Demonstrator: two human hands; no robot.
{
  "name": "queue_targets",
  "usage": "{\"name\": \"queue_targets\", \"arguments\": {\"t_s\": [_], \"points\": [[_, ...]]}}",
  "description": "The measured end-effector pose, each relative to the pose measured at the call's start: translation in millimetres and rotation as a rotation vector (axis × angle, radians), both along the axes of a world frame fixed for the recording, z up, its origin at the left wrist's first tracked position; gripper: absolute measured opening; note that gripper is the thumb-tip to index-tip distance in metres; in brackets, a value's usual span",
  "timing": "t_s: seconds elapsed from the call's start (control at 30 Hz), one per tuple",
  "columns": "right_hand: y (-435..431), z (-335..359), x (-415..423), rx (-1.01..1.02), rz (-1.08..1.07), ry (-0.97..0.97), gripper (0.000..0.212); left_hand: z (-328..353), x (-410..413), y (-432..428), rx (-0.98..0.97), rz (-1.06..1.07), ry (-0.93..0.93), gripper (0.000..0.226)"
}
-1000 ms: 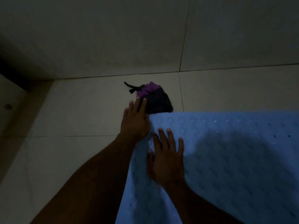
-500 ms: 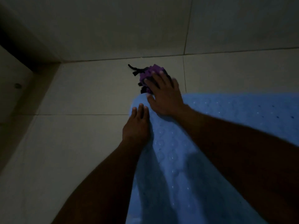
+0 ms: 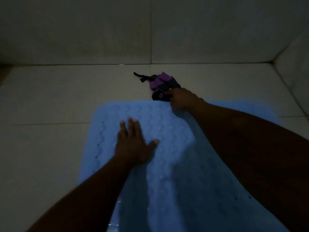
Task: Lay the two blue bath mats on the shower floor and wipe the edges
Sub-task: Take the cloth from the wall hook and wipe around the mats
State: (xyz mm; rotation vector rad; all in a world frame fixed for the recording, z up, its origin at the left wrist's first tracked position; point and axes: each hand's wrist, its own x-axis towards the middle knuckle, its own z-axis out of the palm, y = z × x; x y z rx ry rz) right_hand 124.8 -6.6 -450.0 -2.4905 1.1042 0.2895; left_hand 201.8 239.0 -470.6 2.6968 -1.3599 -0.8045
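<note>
A blue bath mat [image 3: 167, 148] with a wavy raised pattern and small holes lies flat on the tiled shower floor [image 3: 50, 101], running from the middle of the view to the bottom edge. My left hand [image 3: 133, 144] rests flat on it near its far left corner, fingers spread. My right hand [image 3: 180, 99] sits at the mat's far edge with its fingers curled against a crumpled purple and black cloth [image 3: 162, 86]. Whether the fingers grip the cloth is hidden. Only one mat can be told apart in this dim light.
The tiled back wall [image 3: 150, 30] meets the floor just beyond the cloth. A side wall [image 3: 294, 67] closes the right corner. Bare floor tiles lie left of the mat.
My left hand moved from the mat's left edge onto its surface. My right hand slid from on top of the cloth to its near side. The view shifted left, showing the mat's far left corner.
</note>
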Motion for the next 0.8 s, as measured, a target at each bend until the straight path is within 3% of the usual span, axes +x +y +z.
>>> {"name": "queue_targets", "arguments": {"t_s": [0.17, 0.3, 0.37, 0.5, 0.8], "points": [[-26.0, 2.3, -41.9, -0.018, -0.112, -0.003, 0.045, -14.5, -120.2, -32.7, -0.118, -0.237, 0.047, 0.107], [-50.5, 13.0, -89.0, 0.01, -0.161, -0.01, 0.073, -14.6, -189.8, -46.1, -0.094, -0.331, 0.099, 0.107], [-67.3, 12.2, -114.0, -0.007, -0.214, 0.035, 0.067, -18.2, -200.7, -46.7, -0.054, -0.312, 0.062, 0.111], [-95.1, 6.2, -167.5, -0.053, -0.38, 0.046, 0.054, -31.1, -197.8, -40.4, -0.151, -0.303, -0.009, 0.115], [-165.3, -24.4, -260.9, -0.174, -0.584, 0.033, 0.05, -25.7, -198.0, -40.9, -0.126, -0.299, -0.002, 0.117]]}}
